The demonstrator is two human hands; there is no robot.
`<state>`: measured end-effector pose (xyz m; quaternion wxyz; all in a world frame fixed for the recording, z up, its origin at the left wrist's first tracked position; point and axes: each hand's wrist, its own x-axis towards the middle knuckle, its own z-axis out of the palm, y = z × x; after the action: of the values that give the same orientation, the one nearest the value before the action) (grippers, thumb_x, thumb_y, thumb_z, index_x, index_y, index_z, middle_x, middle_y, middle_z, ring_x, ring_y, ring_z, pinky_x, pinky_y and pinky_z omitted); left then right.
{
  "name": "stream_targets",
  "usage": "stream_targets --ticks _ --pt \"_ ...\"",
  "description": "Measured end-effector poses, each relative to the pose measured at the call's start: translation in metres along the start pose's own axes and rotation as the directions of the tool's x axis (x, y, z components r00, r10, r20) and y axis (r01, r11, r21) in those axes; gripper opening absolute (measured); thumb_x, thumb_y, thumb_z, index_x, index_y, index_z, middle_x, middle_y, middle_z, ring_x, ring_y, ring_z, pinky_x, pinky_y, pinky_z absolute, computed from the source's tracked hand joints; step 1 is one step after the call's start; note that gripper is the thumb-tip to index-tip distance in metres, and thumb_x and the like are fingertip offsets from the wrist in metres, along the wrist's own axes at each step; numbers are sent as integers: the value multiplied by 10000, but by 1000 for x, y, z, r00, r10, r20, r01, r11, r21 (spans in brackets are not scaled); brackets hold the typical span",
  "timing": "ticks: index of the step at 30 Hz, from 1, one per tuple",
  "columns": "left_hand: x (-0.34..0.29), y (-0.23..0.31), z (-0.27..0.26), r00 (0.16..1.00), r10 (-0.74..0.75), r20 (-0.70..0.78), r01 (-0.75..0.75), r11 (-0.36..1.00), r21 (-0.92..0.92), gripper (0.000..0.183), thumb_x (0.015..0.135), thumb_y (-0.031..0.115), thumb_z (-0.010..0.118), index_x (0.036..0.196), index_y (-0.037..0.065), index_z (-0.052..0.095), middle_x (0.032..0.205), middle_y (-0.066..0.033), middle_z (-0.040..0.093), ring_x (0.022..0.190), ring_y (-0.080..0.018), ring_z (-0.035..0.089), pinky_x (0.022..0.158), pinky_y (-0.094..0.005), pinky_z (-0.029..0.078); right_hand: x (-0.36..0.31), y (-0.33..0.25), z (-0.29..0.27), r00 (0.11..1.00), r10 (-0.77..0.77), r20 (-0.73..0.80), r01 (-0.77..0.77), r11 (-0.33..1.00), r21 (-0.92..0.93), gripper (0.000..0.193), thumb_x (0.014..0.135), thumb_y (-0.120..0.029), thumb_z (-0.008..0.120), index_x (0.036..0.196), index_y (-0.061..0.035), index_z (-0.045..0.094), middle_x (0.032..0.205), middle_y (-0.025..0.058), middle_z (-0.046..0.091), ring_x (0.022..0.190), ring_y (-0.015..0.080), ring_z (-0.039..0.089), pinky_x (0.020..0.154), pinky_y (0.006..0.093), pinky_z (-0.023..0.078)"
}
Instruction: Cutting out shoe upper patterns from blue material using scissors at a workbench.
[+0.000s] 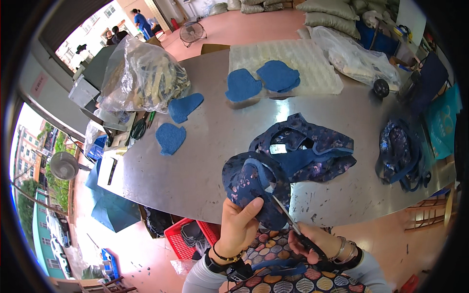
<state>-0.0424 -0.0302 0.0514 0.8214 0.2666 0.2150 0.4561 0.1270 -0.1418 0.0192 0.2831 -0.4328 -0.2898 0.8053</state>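
My left hand [238, 222] pinches a rounded dark navy fabric piece [244, 178] with a flower print and a lighter blue lining, thumb on top. In my right hand [312, 241] is a slim pointed metal tool [287, 212] with a dark handle; its tip meets the opening of the piece. My fingers hide part of the handle, and I cannot tell its exact kind. Just beyond lies more of the flowered fabric [332, 146], looped and lined in blue, touching or joined to the held piece. A patterned apron [317, 281] covers my lap.
Blue rounded cutouts [243, 85] lie on a translucent ribbed sheet [312, 63] and on the metal table [166, 183]. A strung flowered bundle [396, 151] sits at right. Plastic bags [141, 78] stand at the back left. Below the edge is a red basket [180, 241].
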Motion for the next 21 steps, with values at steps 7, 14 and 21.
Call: stream_targets --ticks 7,14,21 --pt "0 -4 -2 997 75 -34 -71 993 92 287 768 -82 582 1049 -37 537 1028 -117 598 919 -187 584 839 -310 454 12 17 -4 994 -47 101 46 999 17 392 734 -171 680 990 -35 416 700 21 517 621 105 491 581 217 422" --pt "-3 -11 4 975 188 -122 -163 968 189 236 744 -101 607 969 -35 584 949 -83 621 821 -138 592 767 -260 462 5 2 0 988 -138 75 150 969 -195 636 622 -466 724 946 -14 413 670 38 559 607 152 559 581 253 455" --pt "-4 -14 5 960 245 -133 -212 951 223 247 750 -105 596 987 -39 578 956 -84 618 827 -138 590 772 -259 459 0 -5 6 960 -279 20 258 855 -450 781 579 -667 624 921 5 421 653 50 573 600 209 599 556 290 471"
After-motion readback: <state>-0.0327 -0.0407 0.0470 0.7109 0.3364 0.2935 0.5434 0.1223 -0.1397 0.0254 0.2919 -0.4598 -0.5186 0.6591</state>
